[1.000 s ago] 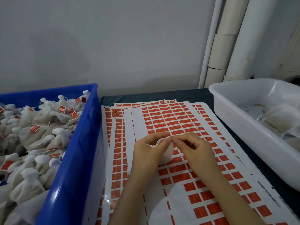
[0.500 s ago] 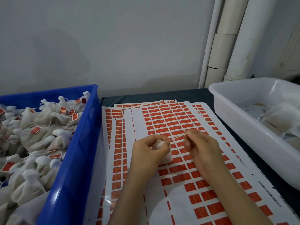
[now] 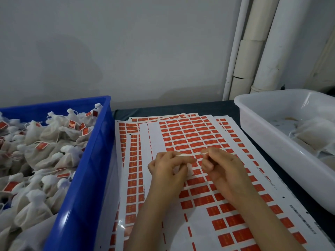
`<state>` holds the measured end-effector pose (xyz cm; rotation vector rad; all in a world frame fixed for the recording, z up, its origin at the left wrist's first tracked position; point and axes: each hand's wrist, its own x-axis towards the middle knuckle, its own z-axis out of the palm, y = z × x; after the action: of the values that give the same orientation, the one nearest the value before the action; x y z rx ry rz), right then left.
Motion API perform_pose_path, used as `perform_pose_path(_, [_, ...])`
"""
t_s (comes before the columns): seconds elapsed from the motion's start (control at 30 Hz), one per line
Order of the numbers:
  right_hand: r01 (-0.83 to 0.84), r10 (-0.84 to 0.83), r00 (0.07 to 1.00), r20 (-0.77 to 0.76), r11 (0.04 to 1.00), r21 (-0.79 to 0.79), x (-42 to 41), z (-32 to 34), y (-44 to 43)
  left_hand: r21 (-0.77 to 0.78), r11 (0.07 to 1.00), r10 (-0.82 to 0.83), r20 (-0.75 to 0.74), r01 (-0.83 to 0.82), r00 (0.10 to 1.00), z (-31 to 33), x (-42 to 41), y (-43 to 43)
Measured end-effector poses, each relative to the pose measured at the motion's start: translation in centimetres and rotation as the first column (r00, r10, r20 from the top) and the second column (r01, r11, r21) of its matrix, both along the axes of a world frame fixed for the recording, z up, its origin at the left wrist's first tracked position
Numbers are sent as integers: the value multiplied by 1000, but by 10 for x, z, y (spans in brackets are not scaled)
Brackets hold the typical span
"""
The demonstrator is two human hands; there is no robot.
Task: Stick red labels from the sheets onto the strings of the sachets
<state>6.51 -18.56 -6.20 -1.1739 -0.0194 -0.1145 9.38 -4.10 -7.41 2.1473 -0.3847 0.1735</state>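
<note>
now | left hand [image 3: 168,169] grips sachet [image 3: 188,169], fingers curled round it | right hand [image 3: 223,165] pinches string [image 3: 194,153] end | string taut, axis left-right between hands, just above sheets [image 3: 152,140] | red labels [image 3: 199,189] directly beneath, right hand likely nearer

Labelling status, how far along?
Done: the blue crate is piled with labelled sachets. In hand: the left hand holds one sachet, and the right hand pinches its string taut; no label is visible on it. Left: the white tub holds further sachets, no labels seen; the sheets carry many rows.
</note>
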Motion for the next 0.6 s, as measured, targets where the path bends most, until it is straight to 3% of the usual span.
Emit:
perform_pose_path(0.07, [0,3,1000,19,981,-194,-4,-2,6,-48,998,40,-78,-43,996,2,2,-1])
perform_pose_path(0.17, [76,-45,996,73,857,-510,-8,-2,13,-223,969,5,-392,-101,920,19,8,-5])
perform_pose_path(0.27, [83,8,990,140,769,-634,-11,-1,14,-453,866,-92,-560,-211,823,20,9,4])
perform_pose_path(0.4, [80,101,976,192,657,-750,-11,-4,18,-441,893,-97,-372,-84,923,12,5,5])
perform_pose_path(0.5, [186,74,963,260,517,-836,-9,-10,19,-438,897,-114,-355,-57,928,9,5,7])
perform_pose_path(0.6, [302,18,941,337,403,-864,-7,-12,15,-255,957,49,-335,-140,941,4,8,5])
